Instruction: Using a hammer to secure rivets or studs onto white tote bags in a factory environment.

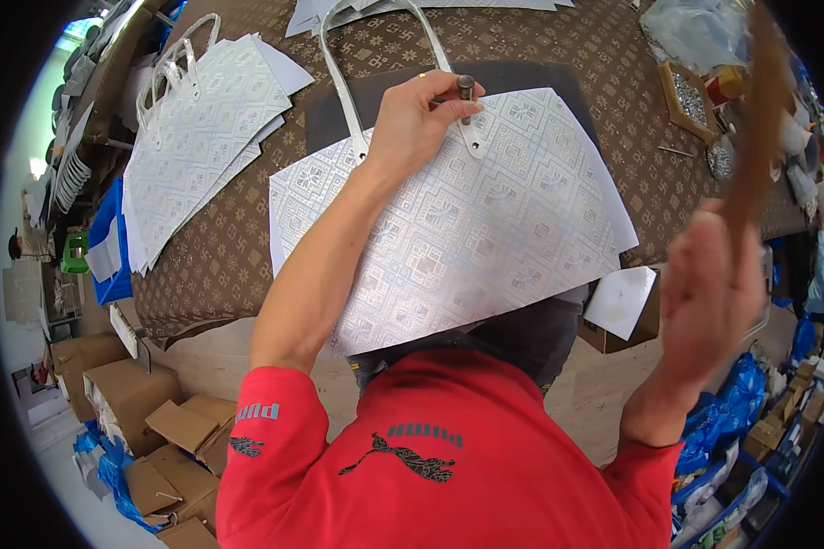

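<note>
A silver-white patterned bag panel lies at the table's near edge, in front of my body. Two white straps form its handle, with round metal rivets at the tabs. My left hand pinches a short metal rivet setter upright between thumb and fingers, over the right strap tab. My right hand is raised at the right, closed around a brown wooden tool handle. Motion blurs that hand, and the tool's head is not visible.
A dark mat lies under the panel on the brown patterned tablecloth. More handled panels are stacked at left. A wooden tray of small metal parts sits at right, beside a clear plastic bag. Cardboard boxes stand lower left.
</note>
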The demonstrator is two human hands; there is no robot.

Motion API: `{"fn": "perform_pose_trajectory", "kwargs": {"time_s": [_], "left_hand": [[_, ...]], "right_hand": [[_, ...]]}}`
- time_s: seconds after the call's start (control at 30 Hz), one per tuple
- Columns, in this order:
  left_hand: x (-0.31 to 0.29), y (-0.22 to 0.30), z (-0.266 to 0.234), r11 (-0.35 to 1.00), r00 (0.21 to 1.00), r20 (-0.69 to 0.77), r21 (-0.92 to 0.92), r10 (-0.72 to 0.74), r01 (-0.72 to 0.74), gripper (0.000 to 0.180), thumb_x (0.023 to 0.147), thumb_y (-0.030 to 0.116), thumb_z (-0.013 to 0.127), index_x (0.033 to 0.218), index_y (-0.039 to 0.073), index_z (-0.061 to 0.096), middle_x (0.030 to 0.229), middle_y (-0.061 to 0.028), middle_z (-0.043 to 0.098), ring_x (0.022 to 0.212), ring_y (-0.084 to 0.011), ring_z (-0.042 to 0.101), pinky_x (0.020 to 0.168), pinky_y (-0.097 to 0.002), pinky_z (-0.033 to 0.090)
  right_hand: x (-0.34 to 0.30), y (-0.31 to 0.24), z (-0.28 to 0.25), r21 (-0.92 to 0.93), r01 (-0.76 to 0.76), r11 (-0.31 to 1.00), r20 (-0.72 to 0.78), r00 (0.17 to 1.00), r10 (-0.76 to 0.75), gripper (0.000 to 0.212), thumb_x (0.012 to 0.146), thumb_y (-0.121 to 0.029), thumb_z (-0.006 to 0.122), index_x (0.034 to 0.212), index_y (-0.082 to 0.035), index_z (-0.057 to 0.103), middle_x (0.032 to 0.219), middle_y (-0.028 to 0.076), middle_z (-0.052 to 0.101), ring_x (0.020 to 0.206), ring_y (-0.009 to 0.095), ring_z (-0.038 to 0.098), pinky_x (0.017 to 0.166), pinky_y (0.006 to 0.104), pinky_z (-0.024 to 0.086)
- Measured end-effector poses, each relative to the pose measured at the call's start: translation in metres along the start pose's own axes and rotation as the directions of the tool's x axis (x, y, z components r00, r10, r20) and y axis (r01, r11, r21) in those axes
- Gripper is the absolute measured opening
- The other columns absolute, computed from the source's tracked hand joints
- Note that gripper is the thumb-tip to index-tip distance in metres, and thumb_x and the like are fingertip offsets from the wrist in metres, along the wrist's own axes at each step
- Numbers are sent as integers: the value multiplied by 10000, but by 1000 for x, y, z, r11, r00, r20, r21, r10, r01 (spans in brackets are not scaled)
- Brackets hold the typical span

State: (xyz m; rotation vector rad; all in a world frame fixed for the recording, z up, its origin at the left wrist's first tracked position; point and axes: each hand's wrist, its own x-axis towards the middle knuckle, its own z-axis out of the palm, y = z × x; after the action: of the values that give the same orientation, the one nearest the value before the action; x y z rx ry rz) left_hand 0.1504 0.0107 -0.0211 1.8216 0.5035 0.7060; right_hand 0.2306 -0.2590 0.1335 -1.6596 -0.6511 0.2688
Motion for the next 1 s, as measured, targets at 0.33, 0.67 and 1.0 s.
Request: {"fn": "perform_pose_trajectory", "kwargs": {"time_s": [0.33, 0.67, 1.0], "left_hand": [[-4, -6, 2, 993, 999, 33, -118, 11, -7, 168, 881, 23, 729, 1048, 8, 737, 913, -63, 723, 821, -135, 671, 769, -273, 523], [-17, 16, 1, 997, 994, 113, -78, 1, 8, 163, 887, -3, 715, 1049, -12, 723, 933, -62, 707, 847, -132, 670, 799, -278, 535], [-27, 15, 6, 999, 996, 82, -13, 44, -44, 152, 882, 19, 732, 1031, -6, 723, 911, -92, 710, 808, -136, 678, 721, -277, 529]], "right_hand": [[18, 50, 14, -500, 80, 862, 345, 932, 113, 237, 990, -207, 642, 945, 16, 578, 631, 120, 493, 521, 172, 473, 515, 361, 401], [-13, 39, -14, -297, -128, 946, 166, 969, 184, 150, 1038, -182, 598, 965, -54, 571, 650, -92, 419, 540, -19, 330, 472, 182, 249], [-19, 23, -4, -226, 124, 966, 16, 992, -123, 160, 1024, -199, 618, 977, -48, 594, 656, -80, 457, 547, -6, 362, 480, 192, 270]]}}
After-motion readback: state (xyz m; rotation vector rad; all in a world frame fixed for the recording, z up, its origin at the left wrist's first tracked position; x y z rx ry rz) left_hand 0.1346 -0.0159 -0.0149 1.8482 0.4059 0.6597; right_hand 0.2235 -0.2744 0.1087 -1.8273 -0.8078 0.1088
